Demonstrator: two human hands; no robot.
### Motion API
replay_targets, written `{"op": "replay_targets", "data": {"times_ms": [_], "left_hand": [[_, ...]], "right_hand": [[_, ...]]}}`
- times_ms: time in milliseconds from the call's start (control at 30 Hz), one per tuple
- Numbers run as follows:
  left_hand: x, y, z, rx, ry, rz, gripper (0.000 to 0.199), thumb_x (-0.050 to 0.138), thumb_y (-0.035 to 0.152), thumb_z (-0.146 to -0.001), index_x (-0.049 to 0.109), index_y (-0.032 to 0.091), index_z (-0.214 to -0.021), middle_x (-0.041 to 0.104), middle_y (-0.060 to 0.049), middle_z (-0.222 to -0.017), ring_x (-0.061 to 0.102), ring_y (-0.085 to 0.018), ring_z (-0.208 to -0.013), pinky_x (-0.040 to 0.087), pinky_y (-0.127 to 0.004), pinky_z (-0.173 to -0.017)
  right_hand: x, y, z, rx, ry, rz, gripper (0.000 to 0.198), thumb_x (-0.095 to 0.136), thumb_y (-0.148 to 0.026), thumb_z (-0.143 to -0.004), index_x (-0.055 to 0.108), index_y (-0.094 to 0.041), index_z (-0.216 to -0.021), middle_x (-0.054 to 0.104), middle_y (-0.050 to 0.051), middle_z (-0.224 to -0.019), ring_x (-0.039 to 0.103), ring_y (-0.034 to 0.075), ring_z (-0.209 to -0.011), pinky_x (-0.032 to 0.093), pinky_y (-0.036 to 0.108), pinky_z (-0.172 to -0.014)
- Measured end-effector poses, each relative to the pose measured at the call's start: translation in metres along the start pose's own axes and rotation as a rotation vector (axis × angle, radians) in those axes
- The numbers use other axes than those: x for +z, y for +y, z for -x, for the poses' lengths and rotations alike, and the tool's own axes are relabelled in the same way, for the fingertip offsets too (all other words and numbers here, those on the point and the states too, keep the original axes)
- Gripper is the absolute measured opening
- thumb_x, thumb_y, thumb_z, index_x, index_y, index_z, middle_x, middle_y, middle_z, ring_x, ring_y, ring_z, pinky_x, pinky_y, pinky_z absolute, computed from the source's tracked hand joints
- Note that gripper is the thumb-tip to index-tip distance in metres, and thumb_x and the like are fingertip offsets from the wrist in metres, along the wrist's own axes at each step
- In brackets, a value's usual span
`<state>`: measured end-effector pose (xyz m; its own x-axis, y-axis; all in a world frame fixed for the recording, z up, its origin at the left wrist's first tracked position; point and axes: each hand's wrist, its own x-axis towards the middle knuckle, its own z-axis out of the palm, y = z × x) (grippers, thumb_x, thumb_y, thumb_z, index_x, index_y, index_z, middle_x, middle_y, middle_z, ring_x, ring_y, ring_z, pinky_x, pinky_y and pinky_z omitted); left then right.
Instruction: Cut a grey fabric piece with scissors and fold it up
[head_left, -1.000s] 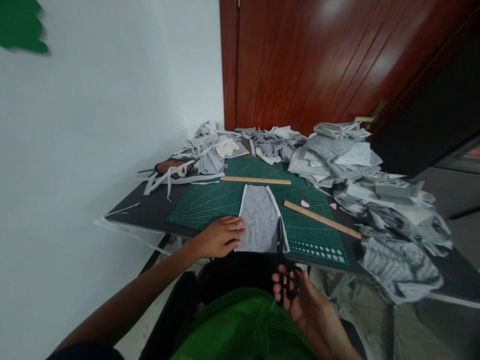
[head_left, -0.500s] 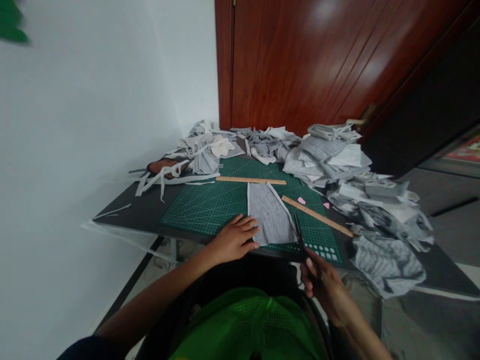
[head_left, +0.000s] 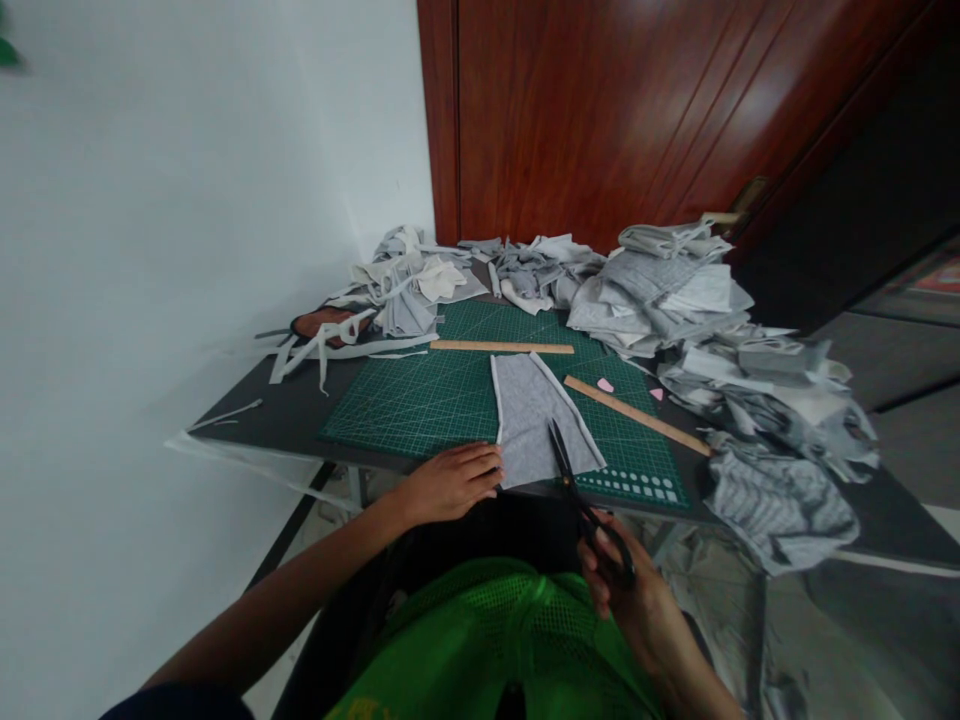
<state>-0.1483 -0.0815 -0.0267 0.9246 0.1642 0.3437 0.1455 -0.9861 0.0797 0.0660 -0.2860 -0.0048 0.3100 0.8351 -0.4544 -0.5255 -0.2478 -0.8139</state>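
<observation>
A grey piece of fabric (head_left: 536, 415) with pale folded side edges lies on the green cutting mat (head_left: 420, 400), its lower edge near the table's front. My left hand (head_left: 457, 482) is at its lower left corner, fingers closed together on the fabric edge. In my right hand (head_left: 634, 580) is a pair of black scissors (head_left: 567, 482), gripped by the handles. The blades point away from me and lie over the lower right part of the fabric, only slightly apart at the tips.
Wooden rulers lie behind (head_left: 502, 347) and right of the fabric (head_left: 637, 413). Small pink pieces (head_left: 605, 385) sit beyond the right ruler. Fabric piles (head_left: 660, 290) stand at the back and right; pale strips (head_left: 322, 345) lie left. A wall and wooden door (head_left: 570, 120) bound the table.
The scissors have moved left from beside the fabric's right edge to over the fabric. My left hand has slid slightly left, from lying on the fabric to its corner. The view has shifted slightly.
</observation>
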Motion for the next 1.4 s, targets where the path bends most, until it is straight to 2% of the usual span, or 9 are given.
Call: {"op": "replay_targets", "data": {"times_ms": [233,367,500,600,700,900,1033,1233,1400], "left_hand": [[0.006,-0.004,0.002,0.027,0.111,-0.002,0.026,0.058,0.034,-0.099,0.069,0.017,-0.115,0.073,-0.009,-0.12,0.062,-0.022,-0.126,0.048,-0.039,-0.113],[0.008,0.001,-0.003,-0.002,0.133,-0.026,0.024,0.056,0.035,-0.1,0.07,0.017,-0.105,0.073,-0.009,-0.114,0.064,-0.022,-0.12,0.049,-0.04,-0.112],[0.013,0.013,-0.021,-0.094,0.122,-0.003,0.023,0.05,0.03,-0.102,0.068,0.018,-0.093,0.072,-0.007,-0.106,0.067,-0.019,-0.111,0.05,-0.038,-0.109],[0.017,0.02,-0.036,-0.103,0.101,-0.006,0.026,0.049,0.034,-0.102,0.067,0.017,-0.094,0.07,-0.009,-0.107,0.066,-0.021,-0.111,0.049,-0.039,-0.11],[0.018,0.022,-0.042,-0.112,0.09,-0.039,0.029,0.051,0.04,-0.101,0.066,0.016,-0.096,0.07,-0.01,-0.113,0.065,-0.024,-0.115,0.049,-0.041,-0.109],[0.013,0.018,-0.034,-0.095,0.072,-0.024,0.025,0.053,0.034,-0.1,0.065,0.015,-0.111,0.069,-0.011,-0.121,0.062,-0.025,-0.123,0.044,-0.042,-0.115],[0.01,0.016,-0.03,-0.097,0.053,-0.027,0.029,0.051,0.036,-0.101,0.065,0.015,-0.115,0.068,-0.011,-0.125,0.06,-0.025,-0.127,0.042,-0.042,-0.117],[0.009,0.011,-0.02,-0.022,0.033,-0.018,0.034,0.057,0.036,-0.099,0.064,0.015,-0.124,0.064,-0.013,-0.135,0.053,-0.027,-0.136,0.039,-0.044,-0.12],[0.012,0.006,-0.017,0.012,0.091,0.007,0.031,0.06,0.035,-0.097,0.066,0.014,-0.12,0.066,-0.014,-0.133,0.055,-0.027,-0.134,0.042,-0.046,-0.118]], "right_hand": [[-0.026,0.025,0.035,0.054,-0.186,0.124,0.06,0.076,-0.061,-0.078,0.059,-0.028,-0.125,0.057,-0.003,-0.069,0.044,0.009,-0.045,0.034,0.02,-0.039],[-0.043,0.042,0.057,0.091,-0.188,0.089,0.071,0.08,-0.069,-0.069,0.063,-0.029,-0.126,0.058,-0.002,-0.064,0.041,0.009,-0.046,0.032,0.022,-0.045],[-0.058,0.047,0.058,0.085,-0.157,0.117,0.064,0.08,-0.068,-0.068,0.069,-0.034,-0.121,0.061,0.003,-0.068,0.047,0.014,-0.048,0.035,0.026,-0.045],[-0.065,0.037,0.048,0.038,-0.092,0.101,0.067,0.081,-0.068,-0.065,0.068,-0.034,-0.122,0.058,0.001,-0.067,0.045,0.014,-0.044,0.034,0.025,-0.038],[-0.066,0.014,0.033,0.016,-0.072,0.04,0.065,0.076,-0.064,-0.073,0.063,-0.03,-0.127,0.053,-0.002,-0.066,0.04,0.011,-0.044,0.032,0.022,-0.035],[-0.062,-0.035,-0.007,0.024,-0.042,0.033,0.054,0.081,-0.058,-0.073,0.063,-0.024,-0.11,0.052,-0.004,-0.066,0.039,0.009,-0.046,0.033,0.02,-0.038],[-0.06,-0.043,-0.015,-0.03,-0.011,0.01,0.052,0.08,-0.059,-0.074,0.063,-0.024,-0.109,0.051,-0.004,-0.067,0.04,0.009,-0.047,0.035,0.02,-0.039],[-0.074,-0.005,0.035,0.025,-0.153,0.03,0.056,0.076,-0.061,-0.078,0.063,-0.026,-0.119,0.053,-0.002,-0.071,0.039,0.009,-0.048,0.033,0.02,-0.04],[-0.072,0.027,0.067,0.09,-0.227,0.108,0.07,0.078,-0.068,-0.072,0.059,-0.028,-0.127,0.055,-0.002,-0.072,0.035,0.006,-0.047,0.027,0.018,-0.043]]}}
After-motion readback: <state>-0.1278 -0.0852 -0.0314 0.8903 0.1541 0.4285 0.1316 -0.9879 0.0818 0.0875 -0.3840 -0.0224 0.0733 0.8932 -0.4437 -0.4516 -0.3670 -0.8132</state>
